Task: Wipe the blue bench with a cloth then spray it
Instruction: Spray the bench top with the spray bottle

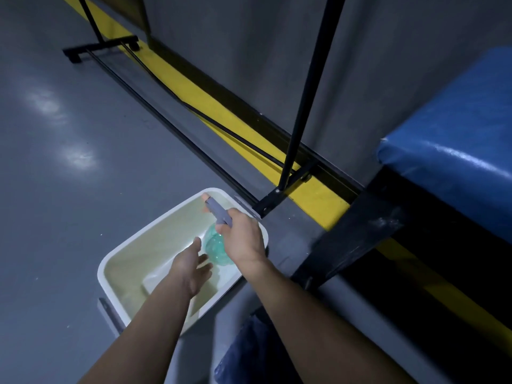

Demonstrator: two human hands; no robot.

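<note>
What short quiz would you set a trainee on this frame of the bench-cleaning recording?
1. True or false: the right-hand grip holds the spray bottle.
2. Where is the spray bottle? A: in a cupboard. B: over the white tub. C: on a shelf.
3. Fill in: the left-hand grip, fingers straight, holds ____.
Key: 1 true; 2 B; 3 nothing.
</note>
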